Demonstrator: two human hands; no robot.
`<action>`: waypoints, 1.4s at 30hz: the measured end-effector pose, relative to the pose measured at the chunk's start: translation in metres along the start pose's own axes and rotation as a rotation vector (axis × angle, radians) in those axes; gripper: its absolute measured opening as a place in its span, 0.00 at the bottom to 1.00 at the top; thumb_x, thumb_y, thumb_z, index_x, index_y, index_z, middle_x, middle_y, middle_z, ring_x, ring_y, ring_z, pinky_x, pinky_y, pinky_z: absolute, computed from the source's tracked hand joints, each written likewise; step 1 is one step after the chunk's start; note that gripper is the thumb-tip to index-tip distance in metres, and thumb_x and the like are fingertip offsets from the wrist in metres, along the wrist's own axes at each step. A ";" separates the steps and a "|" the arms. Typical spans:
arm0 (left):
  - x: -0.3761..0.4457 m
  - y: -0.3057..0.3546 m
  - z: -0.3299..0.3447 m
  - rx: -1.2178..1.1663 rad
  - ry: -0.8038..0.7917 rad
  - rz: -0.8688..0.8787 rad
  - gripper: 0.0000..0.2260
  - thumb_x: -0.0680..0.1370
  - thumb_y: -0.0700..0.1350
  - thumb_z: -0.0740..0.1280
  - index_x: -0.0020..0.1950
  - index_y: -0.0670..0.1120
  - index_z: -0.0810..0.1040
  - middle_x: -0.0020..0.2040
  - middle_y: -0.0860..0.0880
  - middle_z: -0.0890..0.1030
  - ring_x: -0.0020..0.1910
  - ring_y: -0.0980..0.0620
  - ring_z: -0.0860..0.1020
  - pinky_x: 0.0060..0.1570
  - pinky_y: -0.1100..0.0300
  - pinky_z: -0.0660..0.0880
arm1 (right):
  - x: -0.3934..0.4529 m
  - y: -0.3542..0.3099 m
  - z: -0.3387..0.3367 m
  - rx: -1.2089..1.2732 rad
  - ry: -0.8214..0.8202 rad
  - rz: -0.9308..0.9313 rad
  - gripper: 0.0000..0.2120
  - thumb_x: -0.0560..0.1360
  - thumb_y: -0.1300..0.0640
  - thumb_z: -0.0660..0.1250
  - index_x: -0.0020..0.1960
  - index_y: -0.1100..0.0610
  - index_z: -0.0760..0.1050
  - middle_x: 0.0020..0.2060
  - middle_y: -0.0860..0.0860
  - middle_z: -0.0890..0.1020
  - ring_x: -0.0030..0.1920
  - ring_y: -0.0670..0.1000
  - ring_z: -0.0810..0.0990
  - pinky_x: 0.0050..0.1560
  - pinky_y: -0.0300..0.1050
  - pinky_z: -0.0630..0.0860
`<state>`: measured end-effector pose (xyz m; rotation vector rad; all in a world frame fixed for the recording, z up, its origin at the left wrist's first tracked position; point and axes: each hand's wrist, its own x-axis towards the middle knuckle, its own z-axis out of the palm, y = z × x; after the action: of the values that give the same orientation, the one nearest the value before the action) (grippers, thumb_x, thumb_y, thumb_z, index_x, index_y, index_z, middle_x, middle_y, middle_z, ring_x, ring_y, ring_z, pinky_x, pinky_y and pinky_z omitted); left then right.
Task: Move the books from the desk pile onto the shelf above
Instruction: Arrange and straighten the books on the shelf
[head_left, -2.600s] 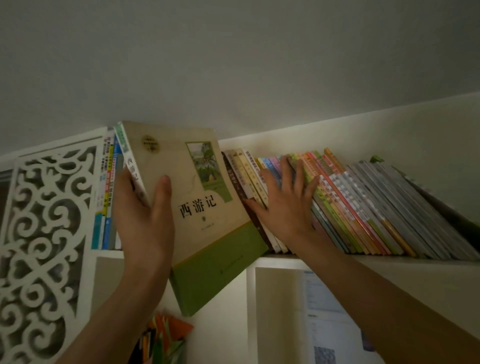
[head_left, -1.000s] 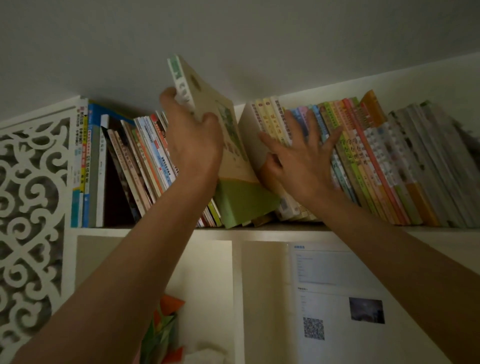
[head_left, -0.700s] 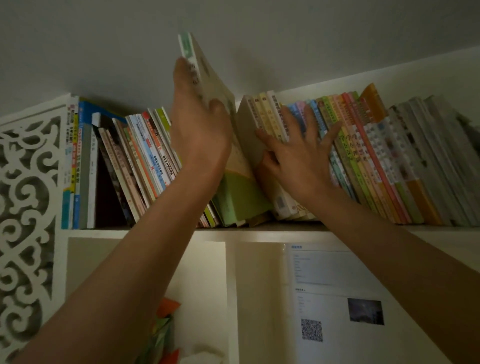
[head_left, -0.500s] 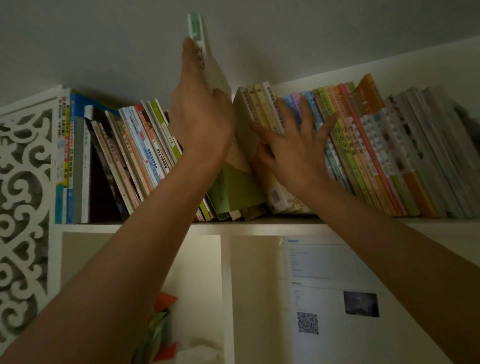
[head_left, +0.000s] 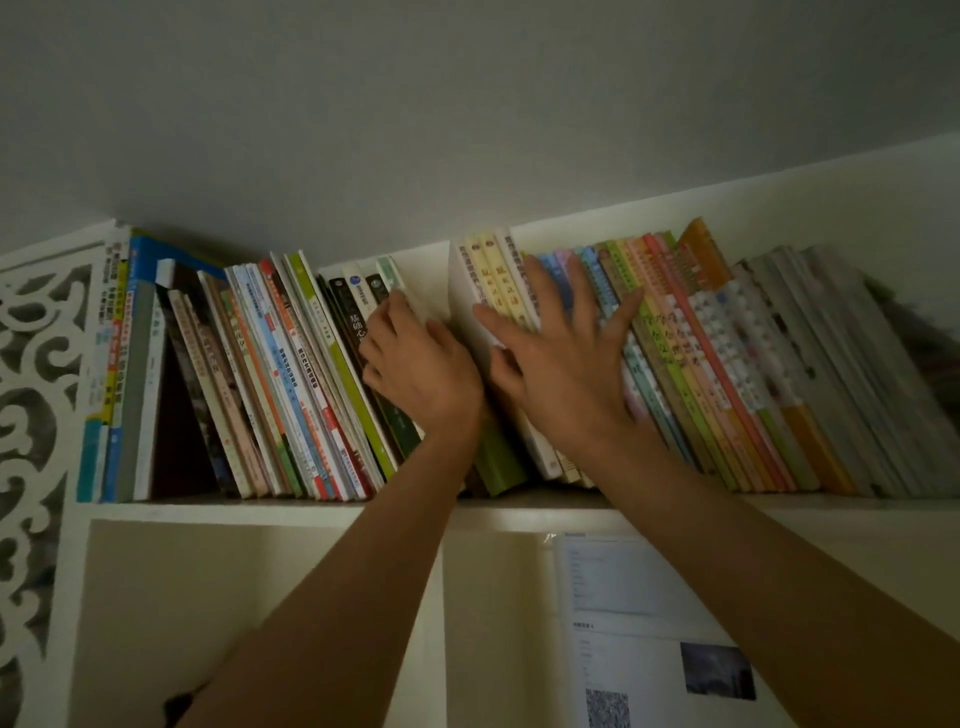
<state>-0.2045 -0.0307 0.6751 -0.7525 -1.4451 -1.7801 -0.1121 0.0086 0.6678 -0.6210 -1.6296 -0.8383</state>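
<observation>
fretwork panel: white cut-out scroll panel (head_left: 31, 374) at far left end of the unit, beside the first books.
left book group: row of thin colourful paperbacks (head_left: 270, 384) stands on the white top shelf board (head_left: 218, 506), first few upright, rest leaning left.
left hand (head_left: 415, 364): fingers curled onto the cream-and-green paperback (head_left: 496, 462), knuckles up; looks like it's pressing the book into the slot, though a proper grip vs. push can't be told for sure.
task book: cream-and-green paperback sits in the gap btw. the two groups, bottom green corner on the shelf board, top edge level w/ neighbours, mostly hidden by the hand.
right hand (head_left: 558, 353): fingers spread flat, nothing held, palm against the yellow-spined and pastel books (head_left: 670, 374), keeping that leaning right group off the gap.
lower bay: printed white sheet with a QR code (head_left: 649, 639) stuck on the back wall below the shelf, right of centre.
progress (judged): this book approx. shelved; seating it upright and letting go is left.
remaining: desk pile not in view, so no. of books left can't be told.
</observation>
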 end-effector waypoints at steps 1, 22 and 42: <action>-0.003 -0.004 -0.003 0.009 -0.042 0.043 0.22 0.80 0.45 0.57 0.74 0.46 0.60 0.73 0.46 0.63 0.71 0.47 0.60 0.68 0.51 0.56 | -0.001 -0.002 0.000 -0.010 -0.001 -0.012 0.20 0.76 0.45 0.58 0.66 0.42 0.71 0.73 0.58 0.63 0.73 0.67 0.56 0.61 0.79 0.43; -0.033 -0.007 -0.067 0.060 -0.556 0.477 0.26 0.78 0.53 0.57 0.73 0.41 0.63 0.74 0.41 0.62 0.74 0.37 0.55 0.71 0.40 0.53 | -0.034 0.032 -0.090 0.164 0.102 -0.061 0.24 0.71 0.56 0.53 0.64 0.56 0.74 0.64 0.58 0.75 0.65 0.60 0.71 0.67 0.59 0.59; -0.126 0.111 -0.055 -0.603 -0.852 0.204 0.21 0.76 0.57 0.61 0.67 0.51 0.69 0.62 0.55 0.73 0.59 0.57 0.74 0.47 0.70 0.70 | -0.073 0.169 -0.178 -0.049 0.031 0.354 0.17 0.82 0.55 0.54 0.69 0.52 0.68 0.47 0.61 0.81 0.45 0.63 0.78 0.39 0.50 0.69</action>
<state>-0.0411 -0.0774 0.6258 -2.0784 -1.2095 -1.8195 0.1402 -0.0275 0.6476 -0.8963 -1.4192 -0.6242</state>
